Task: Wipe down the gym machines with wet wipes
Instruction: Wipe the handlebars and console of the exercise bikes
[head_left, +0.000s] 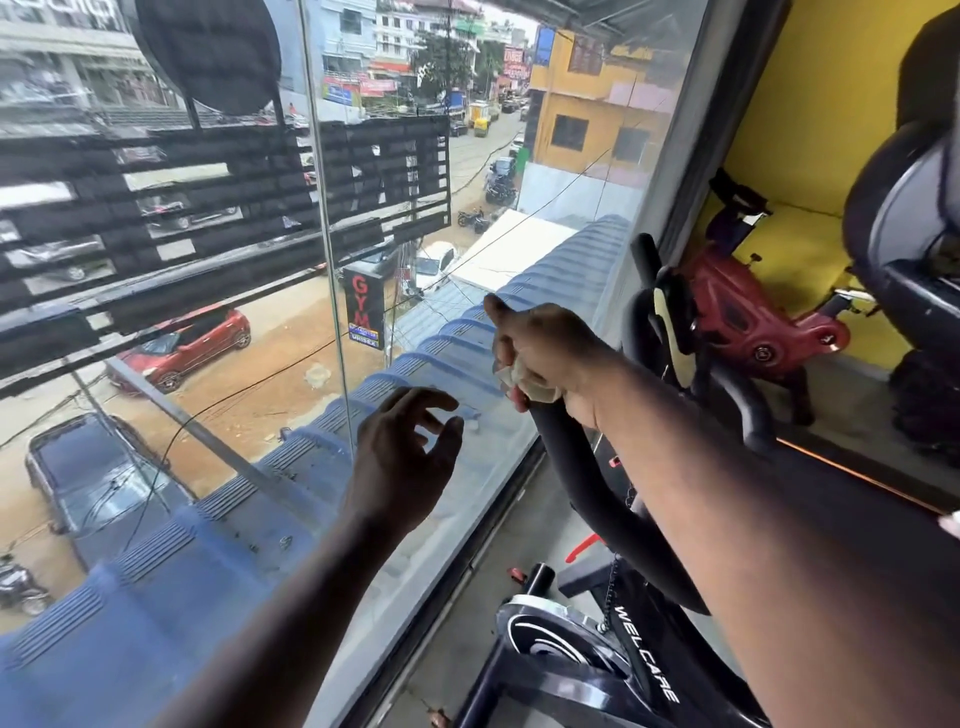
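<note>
1. Your right hand (550, 358) is curled tight around the wet wipe (524, 383). It's squeezing the wipe against the top end of the black handlebar (571, 467) on the spin bike (647, 654) right in front of you. Your thumb pokes up above the fist.
2. Your left hand (405, 447) holds nothing. Its fingers are spread and loosely bent, and it hangs in the air just left of the bar, in front of the window (322, 218).
3. Progress, just my guess: you're on the bar tip of this one bike, so this machine is only partly done at best. Honestly I can't tell wiped from unwiped on the bar below your fist or on the flywheel cover (545, 642). Nothing shows either way.
4. Probably left to do: the red bike (753, 322) further along by the yellow wall, and the big dark machine (909, 218) at the right edge. Neither hand is near them.
5. Readable stuff: "WELCARE" in white letters runs down the spin bike's frame. Outside through the glass there's a black sign (363, 312) with "GYM" in red and "UNISEX" underneath. There's a small line between those two that I can't read. The street boards further off are just blur.
</note>
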